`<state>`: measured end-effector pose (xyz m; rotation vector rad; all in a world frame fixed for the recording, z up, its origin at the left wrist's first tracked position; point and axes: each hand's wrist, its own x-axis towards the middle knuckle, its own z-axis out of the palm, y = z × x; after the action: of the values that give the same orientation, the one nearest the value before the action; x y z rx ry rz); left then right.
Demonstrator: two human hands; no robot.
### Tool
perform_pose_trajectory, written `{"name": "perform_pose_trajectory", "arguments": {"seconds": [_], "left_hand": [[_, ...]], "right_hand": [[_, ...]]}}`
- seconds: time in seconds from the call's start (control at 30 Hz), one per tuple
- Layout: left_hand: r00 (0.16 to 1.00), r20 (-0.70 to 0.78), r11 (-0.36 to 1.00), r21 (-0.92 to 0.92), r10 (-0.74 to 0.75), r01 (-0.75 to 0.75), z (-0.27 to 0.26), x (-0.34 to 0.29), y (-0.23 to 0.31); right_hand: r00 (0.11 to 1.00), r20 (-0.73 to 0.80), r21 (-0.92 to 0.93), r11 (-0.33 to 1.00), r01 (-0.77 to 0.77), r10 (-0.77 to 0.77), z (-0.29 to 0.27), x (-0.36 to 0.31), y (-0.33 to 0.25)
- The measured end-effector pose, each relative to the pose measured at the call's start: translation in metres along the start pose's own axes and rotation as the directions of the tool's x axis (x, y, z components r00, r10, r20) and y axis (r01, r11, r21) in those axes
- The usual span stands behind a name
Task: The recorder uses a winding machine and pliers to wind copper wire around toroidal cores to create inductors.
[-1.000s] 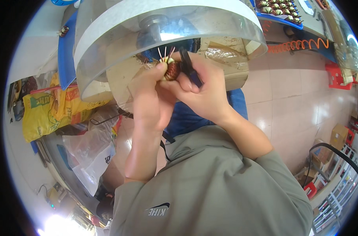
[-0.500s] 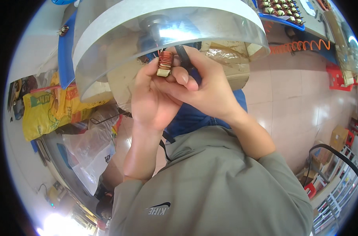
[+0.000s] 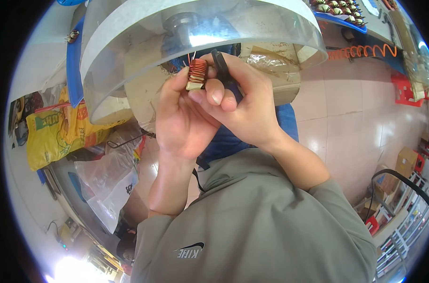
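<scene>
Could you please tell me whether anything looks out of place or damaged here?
The held coil shows no evident damage. One mild oddity: a lone coil sits at the left blue tray, while many similar coils lie in rows on the right blue tray.

At two o'clock we see a grey bench (image 3: pixel 384 23), and on it sits a blue tray (image 3: pixel 353 27) bearing rows of copper-wound coils (image 3: pixel 339 8). Toward ten o'clock we find another blue tray (image 3: pixel 74 68), a single wound coil (image 3: pixel 73 36) near its upper end; what carries that tray we cannot tell. At three o'clock we look down on a pale, shiny tiled floor (image 3: pixel 349 115), where a red plastic piece (image 3: pixel 403 90) stands toward its far side.
</scene>
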<state>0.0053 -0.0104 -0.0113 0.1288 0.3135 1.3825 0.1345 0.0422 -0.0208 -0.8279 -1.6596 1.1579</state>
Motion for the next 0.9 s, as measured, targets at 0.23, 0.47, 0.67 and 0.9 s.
{"name": "perform_pose_trajectory", "arguments": {"seconds": [0.23, 0.47, 0.67, 0.9], "left_hand": [[1.000, 0.017, 1.000, -0.006, -0.016, 0.016, 0.001, 0.002, 0.003], [1.000, 0.018, 0.996, 0.094, -0.002, 0.001, 0.004, 0.003, 0.003], [1.000, -0.022, 0.998, 0.059, -0.007, 0.008, 0.003, 0.006, 0.004], [0.999, -0.045, 0.989, 0.148, 0.028, -0.021, 0.007, 0.012, 0.006]], "right_hand": [[1.000, -0.009, 0.009, 1.000, -0.011, 0.011, 0.001, 0.001, 0.001], [1.000, -0.015, 0.052, 0.998, -0.023, 0.024, 0.002, 0.001, 0.004], [1.000, -0.016, 0.072, 0.997, -0.013, 0.014, 0.003, 0.003, 0.011], [1.000, 0.003, 0.131, 0.991, -0.023, 0.022, 0.003, 0.010, 0.013]]}}
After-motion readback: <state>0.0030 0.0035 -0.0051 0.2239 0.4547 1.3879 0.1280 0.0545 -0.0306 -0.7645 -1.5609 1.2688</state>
